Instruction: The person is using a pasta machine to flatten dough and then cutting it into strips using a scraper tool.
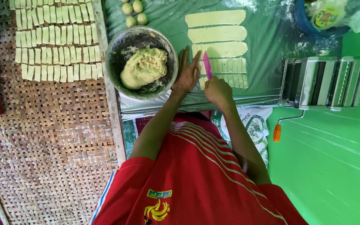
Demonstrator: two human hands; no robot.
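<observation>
1. On the green plastic sheet (pixel 267 37), a rolled dough strip (pixel 226 66) is lying crosswise, partly cut into short rectangles.
2. Right hand (pixel 216 89) is closing around a pink knife (pixel 207 64), blade resting on the strip's left end.
3. Left hand (pixel 187 71) is lying open, fingers spread flat, pinning that end just beside the blade.
4. Judgement: keeping the blade square and the fingertips clear is giving even pieces.
5. Uncut strips (pixel 217 26) are waiting beyond; metal bowl (pixel 141 62) of dough is sitting left; pasta roller (pixel 323 81) right; cut pieces (pixel 55 41) are drying on the woven mat (pixel 55 137).
</observation>
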